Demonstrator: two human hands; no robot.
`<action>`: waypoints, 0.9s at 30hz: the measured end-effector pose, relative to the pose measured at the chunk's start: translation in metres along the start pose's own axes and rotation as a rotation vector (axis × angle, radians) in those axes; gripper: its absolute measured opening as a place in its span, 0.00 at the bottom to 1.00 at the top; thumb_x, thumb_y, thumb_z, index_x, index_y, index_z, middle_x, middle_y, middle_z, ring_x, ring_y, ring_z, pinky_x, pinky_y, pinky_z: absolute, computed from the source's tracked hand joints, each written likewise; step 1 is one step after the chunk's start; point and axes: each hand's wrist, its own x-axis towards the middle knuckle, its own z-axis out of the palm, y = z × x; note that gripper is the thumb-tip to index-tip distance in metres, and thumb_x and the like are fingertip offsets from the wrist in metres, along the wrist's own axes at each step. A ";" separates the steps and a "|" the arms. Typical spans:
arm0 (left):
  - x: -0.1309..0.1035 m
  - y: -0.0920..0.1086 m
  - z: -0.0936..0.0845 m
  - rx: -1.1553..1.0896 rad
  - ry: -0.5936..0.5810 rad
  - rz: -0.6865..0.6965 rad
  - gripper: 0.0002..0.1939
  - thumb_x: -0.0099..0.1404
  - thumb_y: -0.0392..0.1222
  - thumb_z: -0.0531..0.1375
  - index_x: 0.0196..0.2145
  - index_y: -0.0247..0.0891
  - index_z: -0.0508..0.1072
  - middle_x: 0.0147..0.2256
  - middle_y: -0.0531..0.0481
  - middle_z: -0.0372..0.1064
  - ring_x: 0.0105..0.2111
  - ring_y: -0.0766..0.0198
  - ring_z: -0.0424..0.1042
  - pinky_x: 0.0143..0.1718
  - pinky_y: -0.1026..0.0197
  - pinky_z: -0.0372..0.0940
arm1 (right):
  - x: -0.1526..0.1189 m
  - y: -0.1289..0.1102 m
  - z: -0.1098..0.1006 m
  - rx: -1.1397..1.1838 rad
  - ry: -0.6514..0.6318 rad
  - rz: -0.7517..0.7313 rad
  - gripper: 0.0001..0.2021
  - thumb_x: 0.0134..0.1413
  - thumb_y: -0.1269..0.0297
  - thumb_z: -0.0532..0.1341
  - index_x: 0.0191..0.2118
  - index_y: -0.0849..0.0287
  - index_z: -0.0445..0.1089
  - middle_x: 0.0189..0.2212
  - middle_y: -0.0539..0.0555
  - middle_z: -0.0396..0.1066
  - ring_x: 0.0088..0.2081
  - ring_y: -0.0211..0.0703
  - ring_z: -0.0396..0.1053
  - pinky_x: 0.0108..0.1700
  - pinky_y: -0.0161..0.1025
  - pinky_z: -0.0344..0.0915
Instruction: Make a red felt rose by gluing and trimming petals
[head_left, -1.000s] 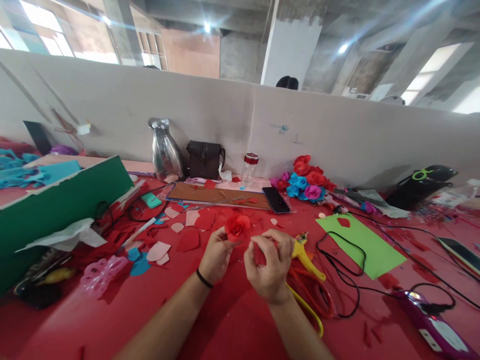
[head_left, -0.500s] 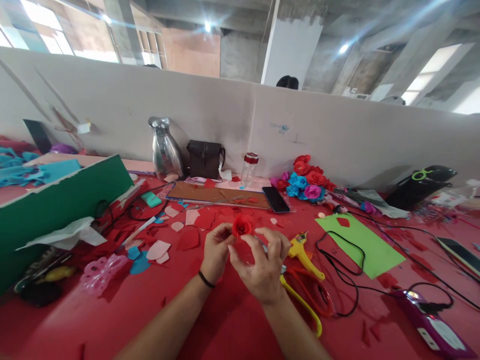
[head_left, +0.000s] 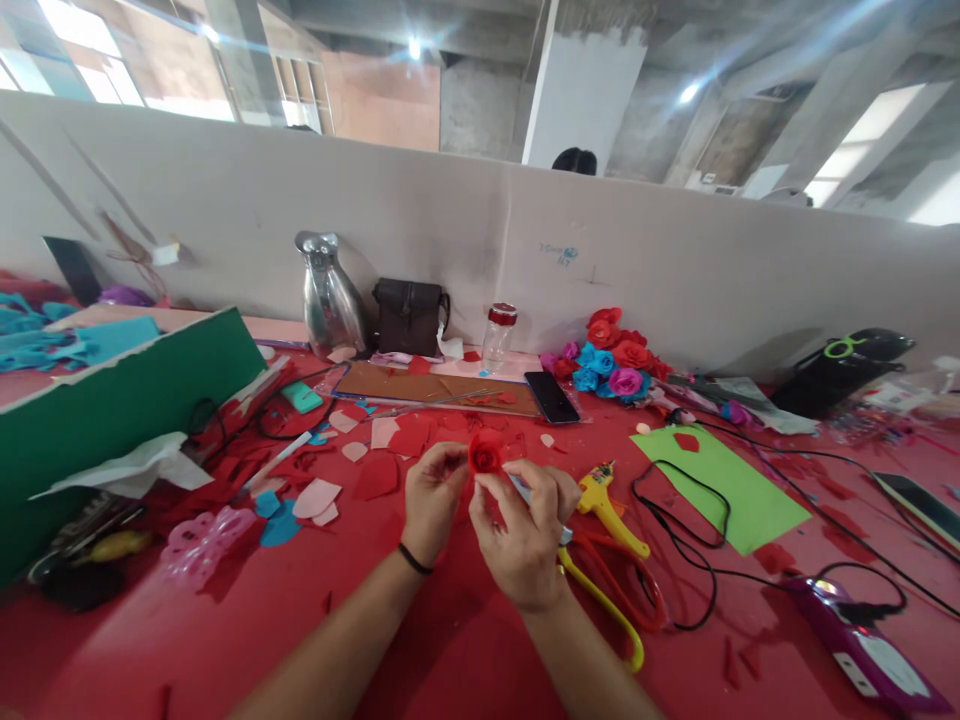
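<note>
A red paper rose (head_left: 486, 456) is held up over the middle of the table, its spiral of petals facing me. My left hand (head_left: 433, 505), with a dark band at the wrist, grips the flower from its left side. On the other side my right hand (head_left: 521, 535) is closed with thumb and fingertips at the flower's lower right edge. Just right of that hand lie a yellow hot glue gun (head_left: 609, 505) and a pair of pliers-like cutters with red and yellow handles (head_left: 600, 605). How the flower's underside is held is hidden.
Loose red, pink and blue paper petals (head_left: 319, 500) litter the red table (head_left: 450, 660). Behind stand a steel jug (head_left: 330, 300), a black bag (head_left: 409, 318), a glass bottle (head_left: 497, 340) and a bunch of paper roses (head_left: 619, 362). A purple power strip (head_left: 862, 645) and cables lie right.
My right fingers have closed in from slightly apart to the rose's lower right edge. The rose has turned a little in my left hand; its petals look more upright.
</note>
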 end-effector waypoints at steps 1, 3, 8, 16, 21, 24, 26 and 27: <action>0.000 0.001 0.000 -0.023 -0.001 -0.012 0.05 0.47 0.35 0.63 0.26 0.37 0.75 0.27 0.51 0.72 0.29 0.64 0.68 0.33 0.63 0.63 | 0.000 0.000 0.000 0.009 0.007 -0.006 0.05 0.50 0.71 0.64 0.34 0.54 0.72 0.37 0.55 0.65 0.42 0.48 0.59 0.46 0.47 0.59; 0.000 0.002 0.001 -0.070 0.002 -0.040 0.05 0.47 0.36 0.64 0.26 0.36 0.75 0.27 0.50 0.73 0.29 0.64 0.69 0.34 0.62 0.64 | 0.000 0.000 0.001 0.013 0.017 -0.007 0.05 0.49 0.67 0.65 0.34 0.56 0.71 0.38 0.56 0.65 0.42 0.49 0.59 0.46 0.48 0.60; 0.000 -0.001 0.003 -0.134 0.009 -0.105 0.07 0.44 0.36 0.64 0.26 0.36 0.74 0.26 0.51 0.74 0.28 0.64 0.70 0.34 0.62 0.64 | 0.002 0.001 0.006 -0.083 0.028 -0.010 0.09 0.48 0.61 0.66 0.34 0.59 0.69 0.40 0.58 0.65 0.43 0.51 0.60 0.47 0.51 0.58; -0.003 0.004 0.008 -0.230 0.022 -0.173 0.11 0.40 0.34 0.68 0.25 0.36 0.75 0.26 0.52 0.74 0.27 0.65 0.70 0.32 0.64 0.64 | -0.001 0.004 0.003 -0.127 0.030 -0.120 0.06 0.49 0.70 0.64 0.35 0.55 0.71 0.38 0.56 0.65 0.41 0.49 0.59 0.46 0.48 0.58; -0.002 0.011 0.008 -0.255 -0.027 -0.231 0.13 0.36 0.35 0.70 0.25 0.37 0.76 0.24 0.53 0.74 0.26 0.64 0.70 0.29 0.63 0.63 | -0.004 0.007 -0.004 0.003 0.055 -0.136 0.06 0.49 0.66 0.64 0.36 0.53 0.71 0.38 0.55 0.64 0.42 0.49 0.59 0.45 0.48 0.59; -0.001 0.009 0.008 -0.297 -0.039 -0.247 0.12 0.37 0.35 0.71 0.24 0.36 0.76 0.23 0.53 0.74 0.25 0.65 0.70 0.31 0.63 0.64 | -0.001 0.011 -0.007 0.149 0.094 0.010 0.03 0.53 0.67 0.60 0.35 0.55 0.70 0.37 0.56 0.63 0.40 0.48 0.60 0.43 0.48 0.60; 0.000 0.006 0.008 -0.339 -0.046 -0.293 0.11 0.37 0.35 0.71 0.23 0.36 0.76 0.23 0.53 0.74 0.26 0.66 0.71 0.33 0.63 0.65 | 0.002 0.015 -0.005 0.262 0.085 0.204 0.06 0.57 0.70 0.54 0.34 0.57 0.68 0.35 0.56 0.63 0.39 0.46 0.62 0.42 0.46 0.61; 0.001 0.006 0.008 -0.359 -0.053 -0.326 0.11 0.37 0.34 0.71 0.22 0.36 0.75 0.23 0.53 0.74 0.26 0.66 0.71 0.34 0.63 0.65 | 0.003 0.017 -0.003 0.325 0.057 0.316 0.07 0.59 0.70 0.52 0.34 0.58 0.67 0.35 0.56 0.64 0.38 0.45 0.63 0.42 0.45 0.62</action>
